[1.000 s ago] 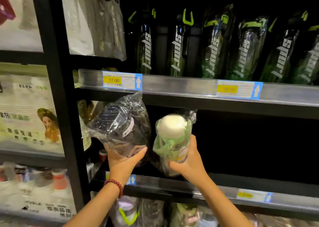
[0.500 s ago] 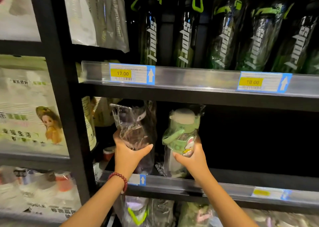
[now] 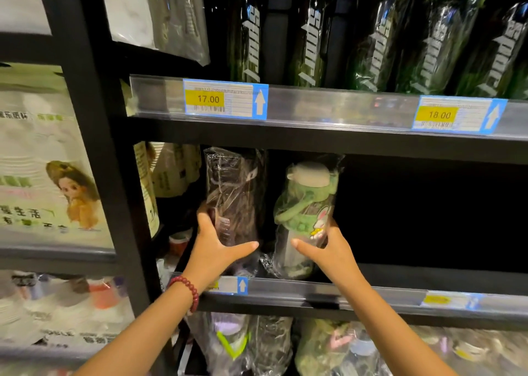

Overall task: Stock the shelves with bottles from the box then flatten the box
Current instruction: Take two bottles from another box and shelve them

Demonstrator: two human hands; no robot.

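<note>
Both wrapped bottles now stand upright on the middle shelf [image 3: 328,292], no longer tilted as I saw a second ago. My left hand [image 3: 217,249] grips the dark bottle [image 3: 234,195], my right hand [image 3: 328,247] the green bottle [image 3: 305,212]. Release looks next; the box is out of view.

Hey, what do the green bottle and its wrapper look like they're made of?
Green bottle: probably plastic, with a matte cream lid, a green strap and a clear lower body. Its wrapper: thin clear plastic film, glossy and crinkled, catching highlights.
</note>
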